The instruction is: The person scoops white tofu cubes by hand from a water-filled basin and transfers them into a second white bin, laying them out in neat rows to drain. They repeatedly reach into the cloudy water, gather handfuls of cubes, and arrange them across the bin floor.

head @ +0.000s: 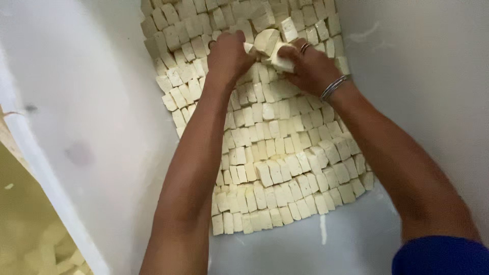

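White table (417, 127) carries rows of pale cubes (285, 153). At the far end, the right hand (310, 66) closes its fingers on a loose piece (281, 62); the left hand (227, 55) pinches another chunk (266, 40) just beside it. Bangles (333, 87) ring the right wrist.

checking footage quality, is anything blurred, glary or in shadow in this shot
Head view: soft, even light, no hard glare on the white surface; both hands, left and right, look slightly motion-smeared; the pale cubes stay fairly sharp; the yellowish corner at lower left is dim and blurry.
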{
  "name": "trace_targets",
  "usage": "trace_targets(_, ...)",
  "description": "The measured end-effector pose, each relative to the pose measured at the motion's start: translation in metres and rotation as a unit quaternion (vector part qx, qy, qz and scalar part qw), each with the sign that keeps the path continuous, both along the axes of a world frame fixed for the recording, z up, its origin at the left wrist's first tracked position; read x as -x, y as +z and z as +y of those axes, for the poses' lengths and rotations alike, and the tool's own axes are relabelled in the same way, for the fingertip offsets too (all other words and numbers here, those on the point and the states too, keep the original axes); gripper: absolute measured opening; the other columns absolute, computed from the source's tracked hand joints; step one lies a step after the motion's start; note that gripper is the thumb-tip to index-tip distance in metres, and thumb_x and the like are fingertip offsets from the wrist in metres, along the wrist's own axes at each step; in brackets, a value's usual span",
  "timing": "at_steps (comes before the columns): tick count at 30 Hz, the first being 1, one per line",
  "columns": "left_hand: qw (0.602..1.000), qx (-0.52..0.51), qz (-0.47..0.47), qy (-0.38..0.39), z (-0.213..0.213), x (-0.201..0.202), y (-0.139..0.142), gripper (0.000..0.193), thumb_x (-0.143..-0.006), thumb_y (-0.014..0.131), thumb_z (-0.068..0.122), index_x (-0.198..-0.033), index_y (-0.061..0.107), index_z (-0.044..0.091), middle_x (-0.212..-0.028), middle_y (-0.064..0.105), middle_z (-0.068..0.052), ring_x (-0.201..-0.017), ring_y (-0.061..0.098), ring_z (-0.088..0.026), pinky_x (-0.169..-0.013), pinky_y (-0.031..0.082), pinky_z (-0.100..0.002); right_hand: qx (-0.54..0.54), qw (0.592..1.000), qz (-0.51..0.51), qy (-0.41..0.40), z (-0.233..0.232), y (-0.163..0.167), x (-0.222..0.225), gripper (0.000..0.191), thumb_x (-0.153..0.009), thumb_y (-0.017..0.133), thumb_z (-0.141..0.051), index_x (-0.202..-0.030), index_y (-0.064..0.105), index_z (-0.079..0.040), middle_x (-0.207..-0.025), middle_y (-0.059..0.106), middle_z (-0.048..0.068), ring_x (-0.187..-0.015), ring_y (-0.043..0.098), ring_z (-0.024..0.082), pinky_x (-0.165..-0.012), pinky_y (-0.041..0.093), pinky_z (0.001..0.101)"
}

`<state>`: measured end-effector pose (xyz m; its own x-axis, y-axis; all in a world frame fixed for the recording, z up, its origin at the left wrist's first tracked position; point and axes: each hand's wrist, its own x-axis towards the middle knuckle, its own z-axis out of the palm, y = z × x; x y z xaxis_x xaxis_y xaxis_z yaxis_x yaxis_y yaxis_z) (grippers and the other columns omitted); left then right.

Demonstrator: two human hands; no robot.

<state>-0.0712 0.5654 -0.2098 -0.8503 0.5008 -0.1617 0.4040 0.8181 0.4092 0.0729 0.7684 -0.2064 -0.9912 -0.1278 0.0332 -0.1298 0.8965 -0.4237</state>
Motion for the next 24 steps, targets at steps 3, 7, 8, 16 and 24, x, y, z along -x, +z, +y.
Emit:
trace_targets(3, 0.998, -0.027, -0.053, 0.035, -0.008, -0.001, 0.018, 0.048, -0.072, 0.085, 0.038, -0.106, 0.074, 0.006, -0.098, 0.073, -0.018, -0.083, 0.071, -0.030, -0.074, 0.058, -0.045, 0.118, 0.991, -0.064, -0.029, -0.007, 0.022, -0.005, 0.056, -0.088, 0.083, -0.018, -0.136, 0.055, -0.009, -0.125, 0.066, 0.017, -0.095, 0.074, 0.027, -0.074, 0.066, 0.0353)
trace_targets(7, 0.993, 0.048, -0.099, 0.052, -0.030, 0.009, 0.059, 0.037, -0.077, 0.079, 0.032, -0.098, 0.077, 0.002, -0.088, 0.075, -0.020, -0.075, 0.072, -0.030, -0.074, 0.059, -0.045, 0.183, 0.964, -0.166, 0.104, -0.069, 0.048, -0.016, 0.055, -0.085, 0.079, -0.015, -0.134, 0.056, -0.008, -0.131, 0.063, 0.016, -0.098, 0.069, 0.027, -0.080, 0.062, 0.0395)
trace_targets(8, 0.993, 0.045, -0.095, 0.051, -0.037, 0.010, 0.070, 0.038, -0.075, 0.079, 0.032, -0.099, 0.077, 0.003, -0.087, 0.074, -0.019, -0.074, 0.072, -0.029, -0.073, 0.059, -0.044, 0.135, 0.961, -0.183, 0.160, -0.093, 0.052, -0.023, 0.054, -0.083, 0.080, -0.015, -0.132, 0.058, -0.009, -0.122, 0.068, 0.015, -0.098, 0.068, 0.029, -0.085, 0.058, 0.0437)
trace_targets(16, 0.995, 0.056, -0.074, 0.019, -0.092, 0.000, 0.167, 0.036, -0.071, 0.078, 0.029, -0.100, 0.076, 0.007, -0.089, 0.072, -0.011, -0.076, 0.070, -0.025, -0.067, 0.057, -0.044, -0.071, 0.889, -0.299, 0.339, -0.188, 0.076, -0.082, 0.036, -0.100, 0.060, -0.027, -0.134, 0.052, -0.018, -0.121, 0.060, 0.023, -0.093, 0.071, 0.035, -0.079, 0.061, 0.0484)
trace_targets(24, 0.995, -0.038, -0.085, -0.020, -0.097, -0.032, 0.208, 0.029, -0.078, 0.075, 0.030, -0.095, 0.074, 0.006, -0.084, 0.074, -0.013, -0.070, 0.073, -0.022, -0.067, 0.056, -0.039, -0.228, 0.859, -0.255, 0.382, -0.199, 0.071, -0.100, 0.032, -0.099, 0.060, -0.019, -0.130, 0.056, -0.013, -0.120, 0.064, 0.022, -0.106, 0.069, 0.036, -0.083, 0.061, 0.0461)
